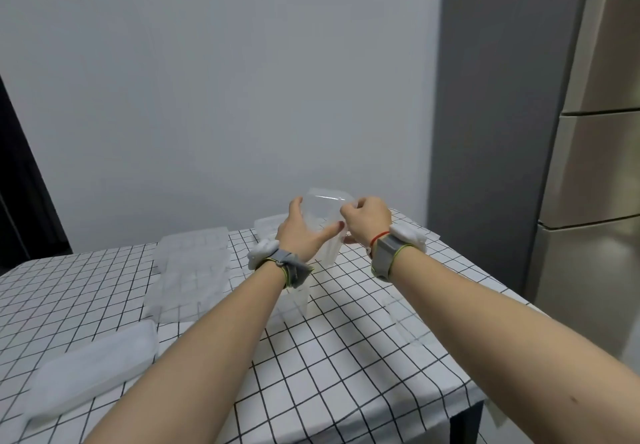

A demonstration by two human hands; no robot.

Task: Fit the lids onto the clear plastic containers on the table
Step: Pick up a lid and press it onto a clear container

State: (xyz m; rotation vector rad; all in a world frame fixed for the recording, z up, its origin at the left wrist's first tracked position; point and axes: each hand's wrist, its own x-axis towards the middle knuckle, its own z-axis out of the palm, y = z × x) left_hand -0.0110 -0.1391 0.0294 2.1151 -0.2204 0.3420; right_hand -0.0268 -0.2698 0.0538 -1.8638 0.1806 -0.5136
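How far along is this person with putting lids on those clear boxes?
Done: maybe the long box at the near left, which looks closed, though clear plastic makes that uncertain. In hand: the left hand and right hand hold one clear container lifted above the table. Left: the compartment tray and other clear pieces lie apart on it, seemingly unpaired.

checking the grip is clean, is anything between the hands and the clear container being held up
Nothing visible does. The left hand grips the side of the clear container, and the right hand pinches its top edge, above the table. Whether that edge is a lid cannot be told.
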